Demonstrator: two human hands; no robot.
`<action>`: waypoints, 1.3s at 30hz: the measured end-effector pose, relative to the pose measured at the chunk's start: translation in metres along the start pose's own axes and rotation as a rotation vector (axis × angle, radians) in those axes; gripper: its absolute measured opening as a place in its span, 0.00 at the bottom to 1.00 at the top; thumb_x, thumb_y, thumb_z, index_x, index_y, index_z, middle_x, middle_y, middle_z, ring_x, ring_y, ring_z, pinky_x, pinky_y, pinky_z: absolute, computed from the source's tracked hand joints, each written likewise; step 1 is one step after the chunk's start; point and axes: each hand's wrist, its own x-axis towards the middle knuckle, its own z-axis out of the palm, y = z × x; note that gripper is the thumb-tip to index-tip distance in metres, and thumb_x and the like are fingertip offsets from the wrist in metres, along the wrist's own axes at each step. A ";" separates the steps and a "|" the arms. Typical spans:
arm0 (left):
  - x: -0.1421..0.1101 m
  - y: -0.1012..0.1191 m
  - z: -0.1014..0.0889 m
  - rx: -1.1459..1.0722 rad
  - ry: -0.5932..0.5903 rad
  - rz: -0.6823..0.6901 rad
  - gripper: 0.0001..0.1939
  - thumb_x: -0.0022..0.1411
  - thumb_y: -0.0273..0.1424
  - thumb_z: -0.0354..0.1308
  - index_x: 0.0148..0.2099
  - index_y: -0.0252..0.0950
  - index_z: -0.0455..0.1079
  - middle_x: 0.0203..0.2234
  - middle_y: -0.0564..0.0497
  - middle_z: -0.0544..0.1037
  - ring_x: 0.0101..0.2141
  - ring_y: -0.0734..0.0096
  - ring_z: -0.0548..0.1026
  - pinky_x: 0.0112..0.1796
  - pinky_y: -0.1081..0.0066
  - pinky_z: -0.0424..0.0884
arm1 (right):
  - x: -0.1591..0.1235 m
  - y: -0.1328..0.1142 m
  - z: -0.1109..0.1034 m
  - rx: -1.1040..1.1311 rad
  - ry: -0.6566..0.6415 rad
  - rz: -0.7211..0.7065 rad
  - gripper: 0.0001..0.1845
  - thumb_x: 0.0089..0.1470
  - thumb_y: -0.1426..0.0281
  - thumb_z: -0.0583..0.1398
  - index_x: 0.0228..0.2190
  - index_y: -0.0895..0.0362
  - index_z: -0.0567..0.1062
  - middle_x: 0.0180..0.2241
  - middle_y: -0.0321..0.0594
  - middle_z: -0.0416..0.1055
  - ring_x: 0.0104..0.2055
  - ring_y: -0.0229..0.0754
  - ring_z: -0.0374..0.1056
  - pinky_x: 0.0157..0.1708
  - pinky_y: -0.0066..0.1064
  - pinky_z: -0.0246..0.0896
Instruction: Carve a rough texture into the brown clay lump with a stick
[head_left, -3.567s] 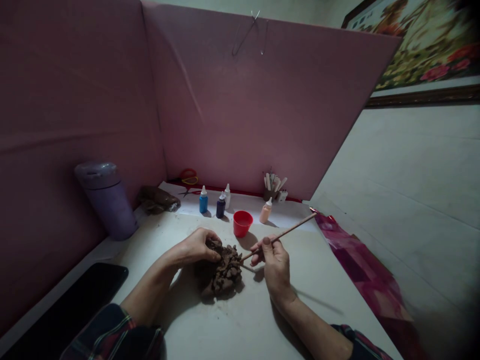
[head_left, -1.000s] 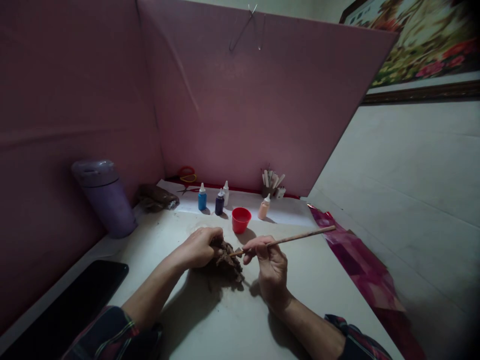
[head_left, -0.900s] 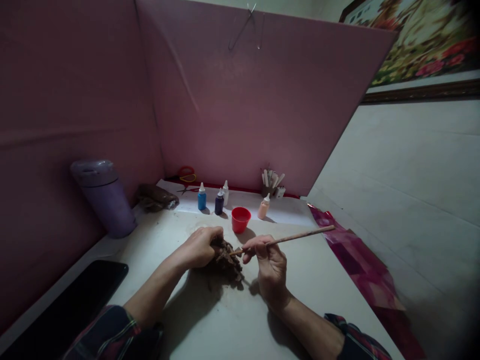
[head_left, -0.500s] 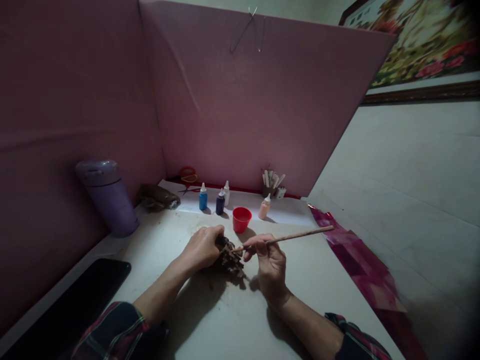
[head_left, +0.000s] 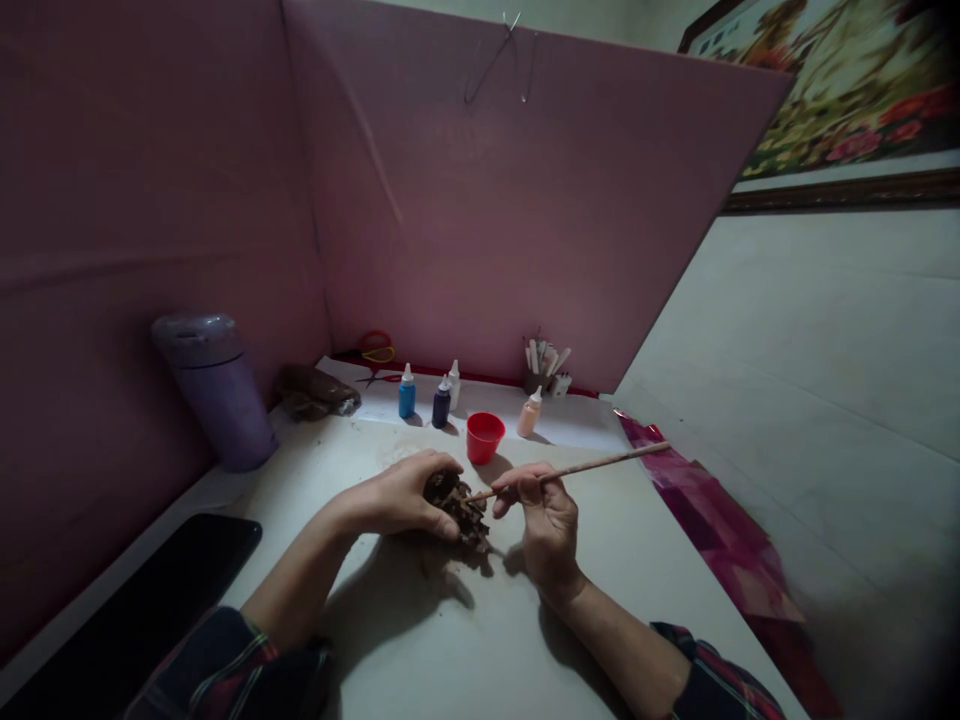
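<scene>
– What have our hands just changed?
– Our left hand has shifted its thumb to the near side of the brown lump, cupping it; our right hand keeps the thin stick pinched, tip at the lump
– And that means?
– A steadier hold, we judge, with the lump over the white table, short of the red cup and the blue bottle beyond

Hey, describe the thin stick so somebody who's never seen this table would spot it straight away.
On the white tabletop before the pink panels, find the person's right hand. Gripped in it, a thin brown stick slants up rightward, its lower end at the crumbly brown lump. Unlike the pale sticks bunched at the back, it is darker, single and hand-held.
</scene>
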 end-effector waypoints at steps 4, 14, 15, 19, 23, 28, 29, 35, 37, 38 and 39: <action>0.002 0.000 0.011 0.087 0.046 0.022 0.22 0.47 0.33 0.64 0.47 0.38 0.71 0.40 0.49 0.75 0.41 0.61 0.71 0.42 0.67 0.65 | 0.001 0.001 0.000 0.020 0.006 -0.008 0.15 0.63 0.62 0.54 0.29 0.57 0.73 0.25 0.34 0.70 0.21 0.35 0.67 0.26 0.29 0.63; 0.012 -0.011 0.022 0.191 0.190 0.075 0.14 0.48 0.21 0.53 0.37 0.38 0.73 0.35 0.49 0.77 0.37 0.64 0.72 0.38 0.69 0.64 | 0.000 0.001 0.000 -0.015 0.007 -0.010 0.14 0.63 0.64 0.54 0.30 0.57 0.73 0.22 0.33 0.69 0.22 0.35 0.67 0.27 0.29 0.62; 0.012 -0.011 0.022 0.192 0.198 0.077 0.14 0.48 0.20 0.52 0.36 0.38 0.73 0.33 0.49 0.77 0.37 0.64 0.72 0.37 0.69 0.64 | 0.000 0.001 0.000 -0.016 0.004 -0.009 0.14 0.63 0.64 0.54 0.30 0.57 0.73 0.21 0.33 0.69 0.22 0.35 0.67 0.27 0.29 0.62; 0.012 -0.007 0.023 0.235 0.230 0.053 0.15 0.45 0.18 0.50 0.33 0.37 0.72 0.30 0.50 0.77 0.34 0.65 0.72 0.35 0.70 0.64 | 0.000 0.001 -0.001 -0.030 -0.002 -0.023 0.14 0.64 0.64 0.54 0.30 0.57 0.73 0.21 0.32 0.68 0.22 0.35 0.67 0.27 0.28 0.61; 0.012 -0.003 0.026 0.282 0.254 0.012 0.17 0.44 0.16 0.49 0.33 0.36 0.72 0.29 0.50 0.77 0.34 0.65 0.72 0.34 0.71 0.63 | 0.001 0.001 -0.001 -0.029 -0.009 -0.033 0.14 0.63 0.64 0.54 0.30 0.57 0.73 0.21 0.33 0.68 0.22 0.35 0.67 0.27 0.28 0.62; 0.012 -0.010 0.022 0.111 0.200 0.066 0.12 0.53 0.23 0.50 0.37 0.35 0.74 0.35 0.47 0.77 0.38 0.66 0.72 0.41 0.69 0.66 | 0.002 0.001 -0.001 -0.004 -0.002 -0.020 0.14 0.63 0.63 0.54 0.29 0.57 0.73 0.21 0.33 0.69 0.21 0.34 0.67 0.26 0.28 0.62; 0.012 -0.012 0.018 0.073 0.178 0.059 0.13 0.53 0.23 0.51 0.39 0.35 0.74 0.37 0.47 0.76 0.40 0.65 0.72 0.43 0.69 0.66 | 0.002 0.002 -0.001 0.000 -0.002 -0.018 0.15 0.63 0.63 0.54 0.29 0.57 0.73 0.21 0.33 0.69 0.21 0.35 0.67 0.26 0.28 0.62; 0.001 -0.023 -0.010 -0.192 -0.003 -0.045 0.30 0.45 0.24 0.56 0.54 0.33 0.68 0.49 0.45 0.74 0.48 0.61 0.71 0.49 0.66 0.66 | 0.002 0.003 -0.004 -0.006 -0.009 -0.021 0.14 0.63 0.64 0.54 0.30 0.57 0.73 0.22 0.33 0.69 0.22 0.34 0.66 0.27 0.28 0.62; -0.002 -0.024 -0.016 -0.197 -0.036 -0.092 0.25 0.46 0.26 0.56 0.50 0.31 0.70 0.43 0.46 0.77 0.44 0.61 0.73 0.46 0.66 0.68 | 0.002 0.004 -0.004 0.001 -0.014 -0.021 0.14 0.64 0.64 0.54 0.30 0.57 0.73 0.22 0.33 0.69 0.22 0.34 0.66 0.27 0.28 0.62; -0.002 -0.024 -0.018 -0.187 -0.037 -0.106 0.23 0.46 0.27 0.56 0.47 0.30 0.72 0.39 0.47 0.78 0.41 0.62 0.74 0.44 0.67 0.68 | 0.002 0.004 -0.004 0.003 -0.016 -0.021 0.14 0.64 0.64 0.54 0.30 0.57 0.73 0.22 0.33 0.69 0.22 0.34 0.66 0.27 0.28 0.62; -0.002 -0.025 -0.018 -0.176 -0.032 -0.112 0.20 0.46 0.27 0.56 0.44 0.30 0.73 0.36 0.48 0.79 0.39 0.62 0.74 0.42 0.68 0.68 | 0.002 0.004 -0.004 0.004 -0.018 -0.021 0.15 0.64 0.64 0.54 0.30 0.57 0.73 0.22 0.33 0.69 0.22 0.34 0.66 0.27 0.28 0.62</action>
